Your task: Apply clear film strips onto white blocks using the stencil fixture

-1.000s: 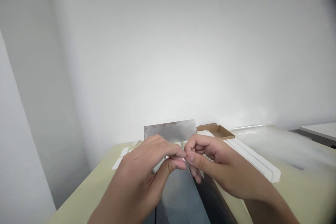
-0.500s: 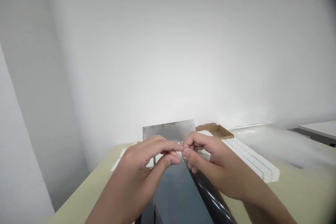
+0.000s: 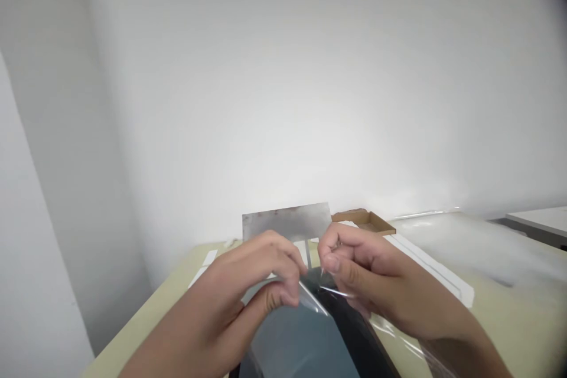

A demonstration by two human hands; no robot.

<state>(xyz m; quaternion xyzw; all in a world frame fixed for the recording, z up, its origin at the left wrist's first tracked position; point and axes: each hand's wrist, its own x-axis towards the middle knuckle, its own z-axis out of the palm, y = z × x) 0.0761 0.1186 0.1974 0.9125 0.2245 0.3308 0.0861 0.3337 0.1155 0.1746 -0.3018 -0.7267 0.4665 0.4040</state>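
In the head view, a dark blue-grey panel (image 3: 305, 345) with a glossy black border lies in front of me. Clear plastic film (image 3: 315, 300) rises from its surface between my hands, its edges catching the light. My left hand (image 3: 254, 274) is closed in a pinch on the film, over the panel's left part. On the other side, my right hand (image 3: 365, 263) pinches the film between thumb and forefinger, and loose film trails below that wrist. The fingertips of the two hands are apart. The panel's far end is partly hidden by the hands.
Behind the hands stands a grey metal plate (image 3: 286, 220) near the wall. An open cardboard tray (image 3: 376, 223) sits to its right. Long white strips (image 3: 436, 274) lie on the yellowish table (image 3: 133, 333), with a clear plastic sheet (image 3: 469, 248) farther right.
My hands were touching at the fingertips and have drawn apart, the right one moving rightward. Clear film now shows lifted between them and under my right wrist.
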